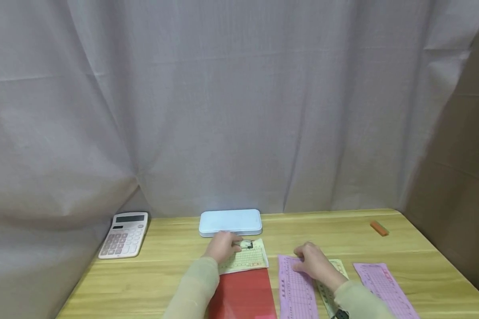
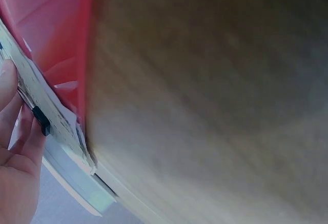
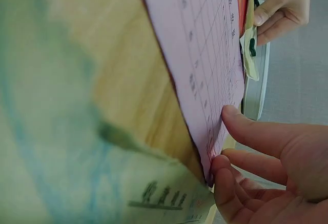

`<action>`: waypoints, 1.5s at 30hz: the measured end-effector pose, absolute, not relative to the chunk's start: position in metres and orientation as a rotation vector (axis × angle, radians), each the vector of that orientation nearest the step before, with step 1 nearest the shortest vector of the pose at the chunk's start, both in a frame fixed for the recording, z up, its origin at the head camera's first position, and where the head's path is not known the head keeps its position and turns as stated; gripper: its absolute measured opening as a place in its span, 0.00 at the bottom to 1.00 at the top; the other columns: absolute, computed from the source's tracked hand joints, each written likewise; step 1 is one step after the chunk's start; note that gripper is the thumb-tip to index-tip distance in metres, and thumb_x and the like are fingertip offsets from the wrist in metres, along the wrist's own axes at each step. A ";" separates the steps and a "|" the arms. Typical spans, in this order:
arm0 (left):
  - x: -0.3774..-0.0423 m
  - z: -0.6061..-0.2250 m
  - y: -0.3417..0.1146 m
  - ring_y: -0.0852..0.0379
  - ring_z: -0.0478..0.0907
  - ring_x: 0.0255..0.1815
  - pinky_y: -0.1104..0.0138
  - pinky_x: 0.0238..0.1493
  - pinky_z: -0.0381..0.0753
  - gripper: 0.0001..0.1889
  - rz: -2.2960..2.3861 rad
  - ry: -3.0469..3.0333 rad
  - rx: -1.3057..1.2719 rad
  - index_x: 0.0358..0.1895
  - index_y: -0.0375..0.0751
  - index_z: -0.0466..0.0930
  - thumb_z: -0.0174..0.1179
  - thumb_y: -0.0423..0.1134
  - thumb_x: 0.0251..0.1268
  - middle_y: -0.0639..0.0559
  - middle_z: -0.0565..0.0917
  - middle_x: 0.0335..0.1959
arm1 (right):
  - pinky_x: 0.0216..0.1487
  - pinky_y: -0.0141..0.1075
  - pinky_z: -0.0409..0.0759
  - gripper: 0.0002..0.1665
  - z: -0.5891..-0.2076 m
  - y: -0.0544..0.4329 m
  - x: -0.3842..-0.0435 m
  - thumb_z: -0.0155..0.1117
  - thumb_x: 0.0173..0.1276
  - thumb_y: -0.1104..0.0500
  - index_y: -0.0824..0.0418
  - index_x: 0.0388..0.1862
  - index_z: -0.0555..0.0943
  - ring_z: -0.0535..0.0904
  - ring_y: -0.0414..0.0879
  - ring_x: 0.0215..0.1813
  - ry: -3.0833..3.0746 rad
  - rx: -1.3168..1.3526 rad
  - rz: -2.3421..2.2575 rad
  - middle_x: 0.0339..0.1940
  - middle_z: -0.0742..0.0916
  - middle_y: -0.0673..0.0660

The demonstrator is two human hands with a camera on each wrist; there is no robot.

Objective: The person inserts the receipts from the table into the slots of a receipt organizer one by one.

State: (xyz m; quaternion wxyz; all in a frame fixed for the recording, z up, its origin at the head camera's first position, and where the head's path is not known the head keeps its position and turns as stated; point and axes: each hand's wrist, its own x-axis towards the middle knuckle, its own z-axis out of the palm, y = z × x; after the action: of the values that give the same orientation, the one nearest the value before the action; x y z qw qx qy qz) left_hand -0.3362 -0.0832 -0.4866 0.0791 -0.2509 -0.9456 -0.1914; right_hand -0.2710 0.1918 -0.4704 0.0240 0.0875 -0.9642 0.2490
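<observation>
On the tabletop's far middle, just near the white case, the left hand has its grip closed on yellow slips with a black clip, over a red sheet. Farther right, the right hand, fingers curled and thumb close to them, grips the far end of a purple sheet.

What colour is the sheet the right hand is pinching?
The sheet is light purple, clearest in the head view.

Office-like desk; calculator, slips (grey curtain behind)
</observation>
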 end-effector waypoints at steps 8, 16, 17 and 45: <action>-0.334 -0.485 -0.081 0.56 0.84 0.41 0.65 0.44 0.80 0.14 -0.587 -2.831 -0.744 0.41 0.43 0.88 0.71 0.41 0.49 0.53 0.88 0.37 | 0.41 0.42 0.79 0.17 -0.472 0.191 -0.272 0.76 0.44 0.65 0.65 0.35 0.84 0.75 0.45 0.35 -2.970 0.262 0.797 0.30 0.79 0.53; -0.335 -0.486 -0.080 0.57 0.83 0.41 0.65 0.45 0.81 0.14 -0.592 -2.843 -0.723 0.42 0.44 0.88 0.71 0.41 0.49 0.54 0.88 0.37 | 0.34 0.36 0.75 0.17 -0.474 0.189 -0.273 0.76 0.43 0.66 0.58 0.24 0.74 0.71 0.43 0.32 -2.950 0.276 0.804 0.27 0.76 0.52; -0.335 -0.486 -0.080 0.56 0.83 0.41 0.65 0.45 0.81 0.14 -0.596 -2.843 -0.723 0.41 0.44 0.88 0.71 0.41 0.49 0.54 0.88 0.37 | 0.34 0.36 0.75 0.17 -0.474 0.189 -0.273 0.76 0.43 0.67 0.58 0.23 0.74 0.71 0.43 0.32 -2.953 0.278 0.803 0.27 0.76 0.52; -0.335 -0.487 -0.082 0.56 0.83 0.40 0.64 0.44 0.81 0.13 -0.614 -2.846 -0.708 0.42 0.43 0.88 0.71 0.39 0.50 0.53 0.88 0.37 | 0.32 0.34 0.75 0.04 -0.461 0.203 -0.280 0.68 0.59 0.61 0.60 0.30 0.84 0.73 0.42 0.29 -2.884 0.271 1.046 0.25 0.81 0.50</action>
State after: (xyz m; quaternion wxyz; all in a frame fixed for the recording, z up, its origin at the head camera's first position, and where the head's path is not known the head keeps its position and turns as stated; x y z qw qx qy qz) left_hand -0.3348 -0.0819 -0.4867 0.0726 -0.2358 -0.9473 -0.2043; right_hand -0.2802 0.2034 -0.4609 0.0310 0.0881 -0.9360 0.3394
